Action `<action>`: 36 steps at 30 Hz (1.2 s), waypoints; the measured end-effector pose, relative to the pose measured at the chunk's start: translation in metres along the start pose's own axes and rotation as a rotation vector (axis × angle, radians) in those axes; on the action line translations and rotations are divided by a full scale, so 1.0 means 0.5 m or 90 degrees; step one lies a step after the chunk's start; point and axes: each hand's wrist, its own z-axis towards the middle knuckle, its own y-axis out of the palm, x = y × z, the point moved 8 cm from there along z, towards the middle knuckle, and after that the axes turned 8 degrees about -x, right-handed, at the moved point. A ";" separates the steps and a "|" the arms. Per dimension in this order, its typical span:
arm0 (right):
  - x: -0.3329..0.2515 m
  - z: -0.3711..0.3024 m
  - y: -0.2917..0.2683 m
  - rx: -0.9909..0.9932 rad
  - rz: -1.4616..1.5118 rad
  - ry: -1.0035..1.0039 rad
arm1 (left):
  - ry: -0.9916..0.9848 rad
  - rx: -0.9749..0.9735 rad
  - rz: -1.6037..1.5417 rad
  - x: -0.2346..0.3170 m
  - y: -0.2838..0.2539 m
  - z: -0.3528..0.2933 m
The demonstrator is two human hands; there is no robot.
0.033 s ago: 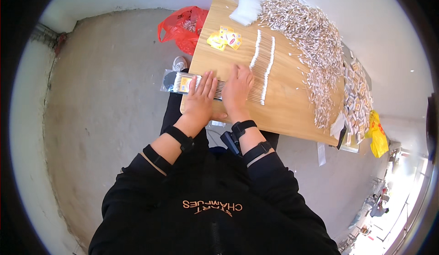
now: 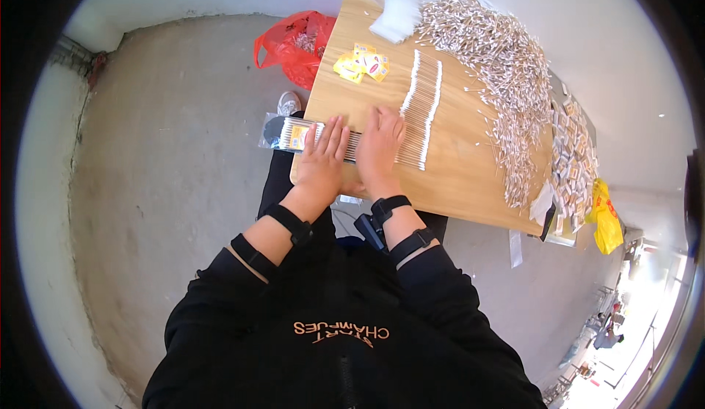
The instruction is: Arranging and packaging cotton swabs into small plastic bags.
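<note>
My left hand (image 2: 323,161) and right hand (image 2: 378,150) lie flat, fingers spread and clenching nothing, pressed side by side on a clear crinkly packet of thin white swabs (image 2: 294,134) that juts over the near left edge of the smooth wooden tabletop (image 2: 455,170). Just beyond my right fingertips, neat straight rows of swabs (image 2: 422,108) run across the wood. A loose bristly heap of swabs (image 2: 499,64) fills the far right corner, with small yellow labels (image 2: 362,64) near the far left edge.

table (image 2: 470,167): light wood grain
swab heap (image 2: 499,56): white
carrier bag (image 2: 297,42): red
small labels (image 2: 361,64): yellow, red marks
floor (image 2: 169,152): grey
sleeves (image 2: 220,299): black
</note>
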 end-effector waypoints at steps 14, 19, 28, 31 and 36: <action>-0.004 0.008 0.039 -0.045 -0.003 0.060 | 0.029 0.124 -0.221 -0.066 -0.080 -0.041; -0.014 0.013 0.042 -0.056 -0.015 0.054 | -0.277 0.376 -0.491 -0.295 0.010 -0.084; -0.009 0.004 0.057 -0.096 0.017 0.073 | -0.341 0.147 -1.420 -0.262 0.180 0.014; -0.017 0.007 0.058 -0.084 0.014 0.066 | -0.347 0.153 -1.428 -0.267 0.200 0.016; -0.019 0.011 0.059 -0.072 0.007 0.064 | -0.341 0.177 -1.435 -0.264 0.213 0.023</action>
